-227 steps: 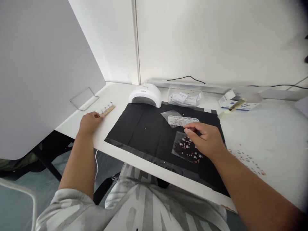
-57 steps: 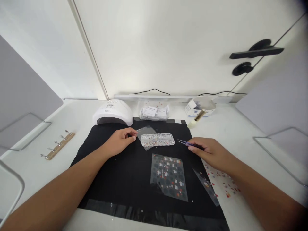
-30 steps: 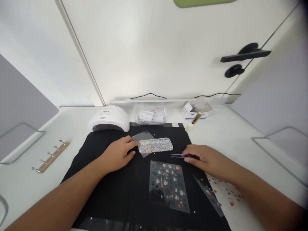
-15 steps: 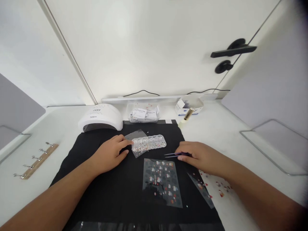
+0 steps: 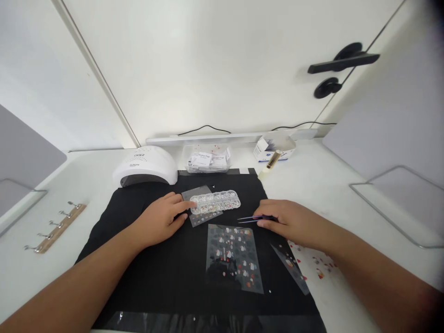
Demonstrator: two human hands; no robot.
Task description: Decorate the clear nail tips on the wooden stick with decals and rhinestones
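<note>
My left hand (image 5: 163,217) rests on the black mat, fingers loosely apart, its index fingertip touching the left end of a clear compartment case (image 5: 215,202) filled with tiny sparkling pieces. Partly under that case lies a transparent sheet (image 5: 197,219). Between the thumb and fingers of my right hand (image 5: 281,216) is a pair of dark purple tweezers (image 5: 256,218), tips pointing left toward the case and slightly apart, with nothing visible between them. Just below the tips lies a clear sticker sheet (image 5: 234,258) with small red and white figures. Another sticker sheet (image 5: 290,267) lies under my right wrist.
A white nail lamp (image 5: 145,164) stands at the back left. Behind the mat (image 5: 159,282) are a clear box (image 5: 207,158) of white packets, an open carton (image 5: 275,147) and a gold-capped bottle (image 5: 274,159). A wooden strip of metal hooks (image 5: 60,229) lies at left.
The view has shifted slightly. The compartment case has tilted a little under my left index finger, and the sheet beneath it has turned slightly. My right hand still holds the tweezers in nearly the same place.
</note>
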